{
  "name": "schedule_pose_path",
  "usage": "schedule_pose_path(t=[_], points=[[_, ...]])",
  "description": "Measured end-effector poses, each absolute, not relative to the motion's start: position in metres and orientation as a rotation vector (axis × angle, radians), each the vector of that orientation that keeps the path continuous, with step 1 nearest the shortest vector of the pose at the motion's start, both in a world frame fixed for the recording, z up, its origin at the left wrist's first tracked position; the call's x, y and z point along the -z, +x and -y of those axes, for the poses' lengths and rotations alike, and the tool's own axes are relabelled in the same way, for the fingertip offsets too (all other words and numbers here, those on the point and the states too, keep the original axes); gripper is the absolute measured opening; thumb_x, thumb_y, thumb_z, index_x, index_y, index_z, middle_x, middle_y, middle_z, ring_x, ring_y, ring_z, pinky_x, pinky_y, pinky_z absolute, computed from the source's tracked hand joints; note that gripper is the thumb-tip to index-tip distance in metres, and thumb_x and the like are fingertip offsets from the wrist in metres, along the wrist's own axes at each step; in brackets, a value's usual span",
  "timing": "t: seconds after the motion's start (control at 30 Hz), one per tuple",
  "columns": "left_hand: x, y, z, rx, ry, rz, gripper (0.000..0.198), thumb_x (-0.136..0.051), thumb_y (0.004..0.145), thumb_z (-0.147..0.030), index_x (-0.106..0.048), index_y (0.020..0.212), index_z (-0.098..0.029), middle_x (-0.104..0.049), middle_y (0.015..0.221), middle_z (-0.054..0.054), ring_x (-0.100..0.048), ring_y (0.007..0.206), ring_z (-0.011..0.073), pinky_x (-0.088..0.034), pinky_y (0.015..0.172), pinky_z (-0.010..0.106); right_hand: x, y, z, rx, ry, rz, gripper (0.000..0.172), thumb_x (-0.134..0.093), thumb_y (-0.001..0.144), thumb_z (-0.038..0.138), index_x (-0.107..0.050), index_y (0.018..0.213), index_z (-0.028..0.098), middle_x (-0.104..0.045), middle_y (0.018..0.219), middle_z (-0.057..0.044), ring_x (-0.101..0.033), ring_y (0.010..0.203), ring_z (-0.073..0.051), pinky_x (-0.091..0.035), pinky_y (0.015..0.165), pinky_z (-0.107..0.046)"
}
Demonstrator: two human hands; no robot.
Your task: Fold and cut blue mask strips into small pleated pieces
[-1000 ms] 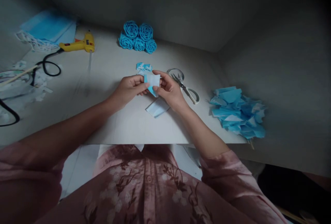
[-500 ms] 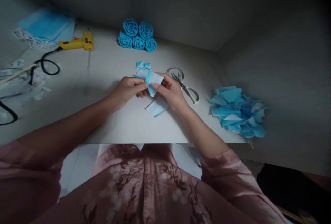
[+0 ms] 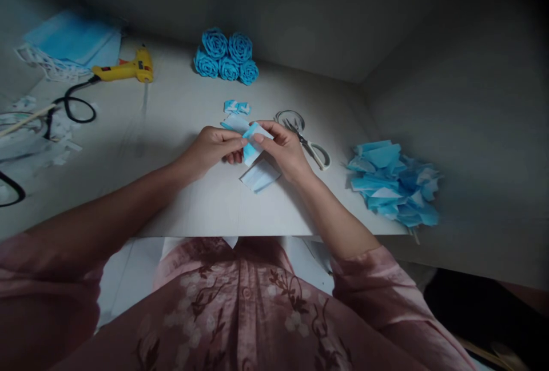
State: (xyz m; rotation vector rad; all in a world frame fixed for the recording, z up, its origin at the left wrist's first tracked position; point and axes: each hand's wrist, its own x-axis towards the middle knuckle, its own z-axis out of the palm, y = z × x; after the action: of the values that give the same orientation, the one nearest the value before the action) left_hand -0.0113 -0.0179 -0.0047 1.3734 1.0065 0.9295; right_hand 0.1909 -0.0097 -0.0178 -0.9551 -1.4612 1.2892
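Note:
Both hands pinch one folded piece of blue-and-white mask fabric (image 3: 253, 151) above the table. My left hand (image 3: 217, 148) grips its left side between thumb and fingers. On the right side, my right hand (image 3: 283, 148) presses its thumb over the fold, its fingers partly behind the fabric. A flat cut piece of mask fabric (image 3: 261, 176) lies on the table just below the hands. Beyond them sits a small folded blue piece (image 3: 237, 107). Scissors (image 3: 309, 145) lie beside my right hand, next to a clear ring-shaped roll (image 3: 290, 119).
Several blue fabric roses (image 3: 228, 55) are stacked at the back. At the left are a yellow glue gun (image 3: 128, 67) with a black cord, a stack of face masks (image 3: 75, 39) and white scraps (image 3: 60, 136). A pile of blue fabric pieces (image 3: 390, 185) lies at the right table edge.
The right part of the held fabric has been folded over, down across the blue strip, and my right thumb now lies on it. The hands have barely shifted.

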Motion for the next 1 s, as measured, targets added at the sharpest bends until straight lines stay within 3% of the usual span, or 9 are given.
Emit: schedule_pose_path(t=[0.23,0.53,1.0], points=[[0.0022,-0.0120,0.0174,-0.808,1.368,-1.058,0.030,-0.075,0.087,-0.030,-0.069,0.062,-0.016,-0.068,0.056,0.003,-0.055,0.049,0.0092,-0.041,0.051,0.022,0.0195,0.1936,0.0083,-1.124,-0.922,1.549,0.041,-0.087,0.085,0.060,-0.077,0.095,0.022,-0.073,0.089,0.001,-0.061,0.082,-0.014,-0.051,0.081,-0.029],[-0.0032,-0.0101,0.0172,-0.863,1.260,-1.078,0.028,-0.072,0.089,-0.023,-0.069,0.062,-0.016,-0.067,0.054,0.003,-0.056,0.047,0.0095,-0.042,0.050,0.022,0.0153,0.1983,0.0075,-0.884,-0.901,1.797,0.012,-0.073,0.090,0.032,-0.078,0.094,0.022,-0.079,0.109,-0.006,-0.071,0.103,-0.020,-0.050,0.082,-0.032],[0.0061,-0.0147,0.0127,-0.912,1.327,-1.009,0.036,-0.085,0.078,-0.049,-0.072,0.071,-0.016,-0.069,0.059,0.003,-0.058,0.051,0.0106,-0.042,0.050,0.022,0.0183,0.1990,0.0080,-0.923,-0.958,1.816,0.015,-0.067,0.093,0.029,-0.077,0.101,0.022,-0.082,0.113,-0.006,-0.074,0.106,-0.021,-0.053,0.092,-0.036]])
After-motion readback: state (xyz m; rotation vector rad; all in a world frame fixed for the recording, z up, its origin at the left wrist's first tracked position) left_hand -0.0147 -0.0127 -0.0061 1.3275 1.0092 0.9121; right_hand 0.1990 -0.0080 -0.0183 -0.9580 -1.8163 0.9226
